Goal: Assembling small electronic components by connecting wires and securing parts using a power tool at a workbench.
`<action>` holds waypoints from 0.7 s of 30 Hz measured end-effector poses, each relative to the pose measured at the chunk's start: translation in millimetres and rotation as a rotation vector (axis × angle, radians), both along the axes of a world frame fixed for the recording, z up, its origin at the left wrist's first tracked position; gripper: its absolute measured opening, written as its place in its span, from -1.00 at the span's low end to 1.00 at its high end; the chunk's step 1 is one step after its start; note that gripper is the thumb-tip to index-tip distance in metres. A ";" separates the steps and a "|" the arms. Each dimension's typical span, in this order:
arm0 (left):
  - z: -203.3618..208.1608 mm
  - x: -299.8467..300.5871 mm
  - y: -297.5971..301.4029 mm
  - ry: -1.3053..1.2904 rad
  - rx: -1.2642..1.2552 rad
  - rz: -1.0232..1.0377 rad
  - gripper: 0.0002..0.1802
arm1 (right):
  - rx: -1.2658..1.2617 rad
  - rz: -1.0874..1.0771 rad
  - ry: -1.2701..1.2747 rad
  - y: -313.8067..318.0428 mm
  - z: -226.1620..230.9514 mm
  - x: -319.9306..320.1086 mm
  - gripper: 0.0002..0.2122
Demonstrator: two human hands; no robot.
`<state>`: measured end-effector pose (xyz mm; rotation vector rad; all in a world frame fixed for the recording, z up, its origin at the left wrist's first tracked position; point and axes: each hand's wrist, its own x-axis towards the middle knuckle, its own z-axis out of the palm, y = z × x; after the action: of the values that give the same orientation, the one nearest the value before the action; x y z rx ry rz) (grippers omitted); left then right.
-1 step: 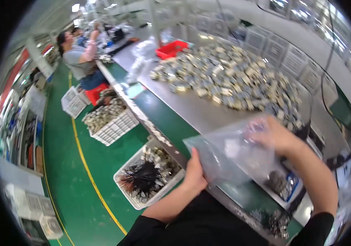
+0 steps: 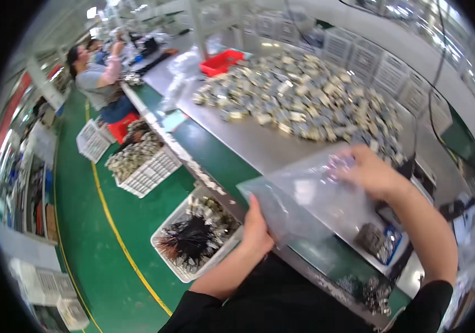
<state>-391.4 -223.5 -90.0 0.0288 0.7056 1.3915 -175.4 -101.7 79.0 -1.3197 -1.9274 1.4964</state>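
Note:
A clear plastic bag (image 2: 309, 202) is stretched between my two hands above the front edge of the workbench. My left hand (image 2: 257, 233) grips its left side, thumb raised along the plastic. At the bag's upper right, my right hand (image 2: 373, 172) has its fingers bent and closed on the plastic; shiny film partly covers the fingertips. A pale rectangular patch shows on or through the bag. Behind it, a wide heap of small metal-and-cream blocky parts (image 2: 304, 100) spreads over the metal bench top (image 2: 237, 141).
A red bin (image 2: 222, 62) stands beyond the heap. Below the bench edge are a white crate (image 2: 184, 275) with parts and dark wires, and another filled white crate (image 2: 149, 180). A tray with small parts (image 2: 395, 244) lies near my right forearm. Another person (image 2: 96, 83) works farther left.
The whole view has shifted slightly, so the bench and heap appear a little farther left. Both hands keep their hold on the bag.

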 end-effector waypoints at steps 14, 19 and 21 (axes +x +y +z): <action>-12.9 -46.6 -6.6 0.214 0.053 0.284 -0.18 | 0.490 0.088 -0.542 71.0 -105.5 87.7 -0.75; -13.2 -53.2 -12.5 0.207 0.051 0.303 -0.18 | 0.428 0.063 -0.640 92.6 -97.7 104.6 -0.74; -14.7 -55.4 -11.3 0.193 0.047 0.307 -0.20 | 0.406 0.058 -0.663 97.7 -96.1 110.9 -0.73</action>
<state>-446.8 -234.7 -104.8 0.0966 0.8636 1.7154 -64.5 -4.0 -17.1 -1.6957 -2.5006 0.6475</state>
